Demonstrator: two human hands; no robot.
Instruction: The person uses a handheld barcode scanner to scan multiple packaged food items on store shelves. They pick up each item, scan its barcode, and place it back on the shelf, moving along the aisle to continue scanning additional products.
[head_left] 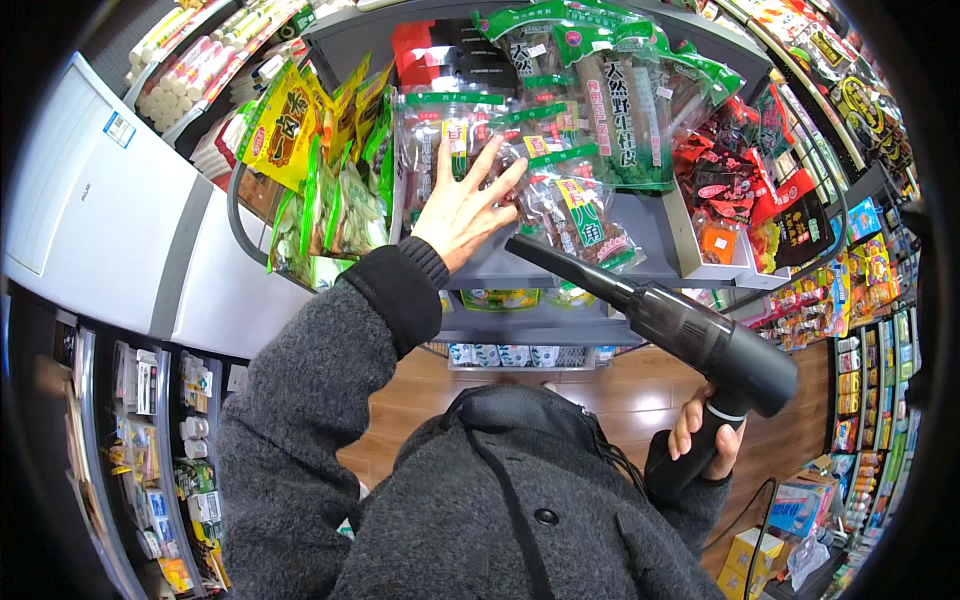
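I see the left hand (462, 205) spread open, fingers pressed on clear green-topped hanging snack bags (560, 200); the right hand (708, 435) is clenched around the handle of a black long-nozzled handheld blower (690, 330). Nozzle tip sits just under the bags.

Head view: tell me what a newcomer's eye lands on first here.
First, the left hand, fingers spread, pressed against clear hanging snack bags on the grey shelf at centre. Next, the black handheld blower, gripped at its handle by the right hand at lower right, its long nozzle aimed up at those bags. Yellow packets hang to the left and red packets to the right.
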